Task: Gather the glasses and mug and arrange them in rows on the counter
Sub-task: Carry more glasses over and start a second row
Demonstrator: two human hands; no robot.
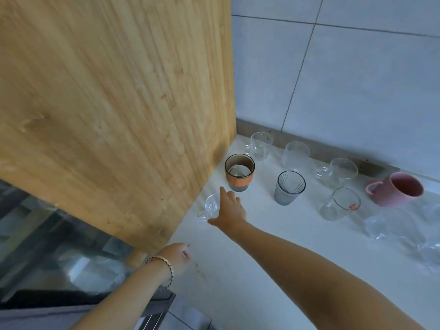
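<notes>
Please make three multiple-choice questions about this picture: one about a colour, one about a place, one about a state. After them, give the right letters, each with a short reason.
1. Which colour is the mug?
A. green
B. pink
C. black

2. Where does the orange cup stand?
A. close beside the wooden panel
B. to the right of the mug
C. at the near edge

3. What is the right hand doing?
A. lifting the mug
B. hanging idle in the air
C. holding a clear cup

Answers:
1 B: its wall and handle are plainly pink.
2 A: it stands next to the panel's lower corner, left of all the other glasses.
3 C: the thumb and fingers are round the cup's rim.
</notes>
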